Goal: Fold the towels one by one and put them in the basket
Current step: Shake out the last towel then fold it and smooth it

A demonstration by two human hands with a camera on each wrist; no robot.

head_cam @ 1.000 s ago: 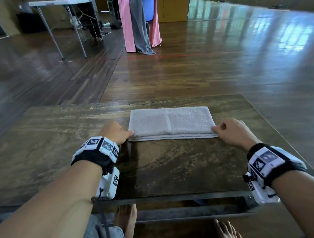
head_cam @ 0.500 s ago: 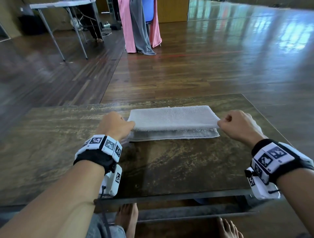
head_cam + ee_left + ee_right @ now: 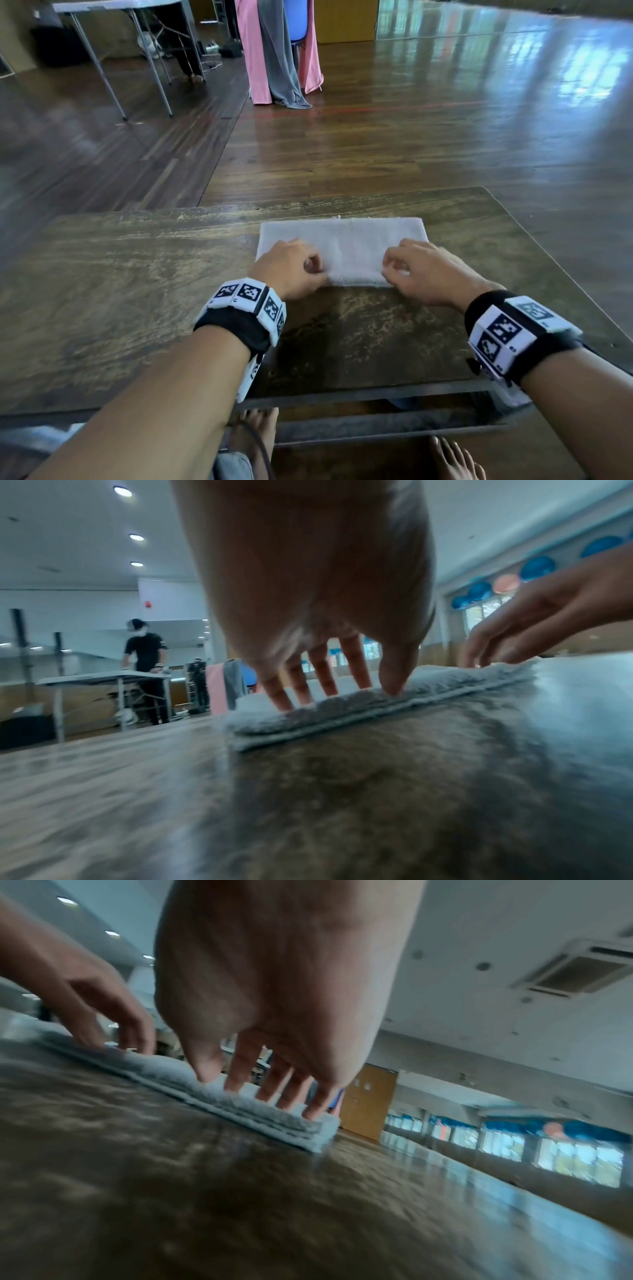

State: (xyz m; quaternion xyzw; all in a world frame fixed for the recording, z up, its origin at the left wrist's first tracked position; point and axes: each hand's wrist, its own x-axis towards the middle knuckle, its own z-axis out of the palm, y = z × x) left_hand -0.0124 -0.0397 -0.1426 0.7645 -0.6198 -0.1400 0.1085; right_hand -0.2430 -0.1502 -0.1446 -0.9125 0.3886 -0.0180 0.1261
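A pale grey towel (image 3: 342,236) lies folded into a narrow strip on the far middle of the dark wooden table (image 3: 137,274). My left hand (image 3: 291,267) rests on the towel's near left part, and my right hand (image 3: 418,270) on its near right part. In the left wrist view the left fingers (image 3: 322,674) point straight down, tips on the layered towel (image 3: 377,707). In the right wrist view the right fingers (image 3: 284,1080) press the towel (image 3: 260,1115) near its end in the same way. No basket is in view.
Pink and grey cloths (image 3: 277,51) hang over a blue chair on the wooden floor beyond the table. A folding table (image 3: 120,7) stands at the back left, with a person (image 3: 145,653) working at it. My bare feet (image 3: 257,431) are under the table's near edge.
Both hands gripped the towel's near corners, lifted that edge and folded it away from me. They have let go and moved inward onto the top of the narrower towel.
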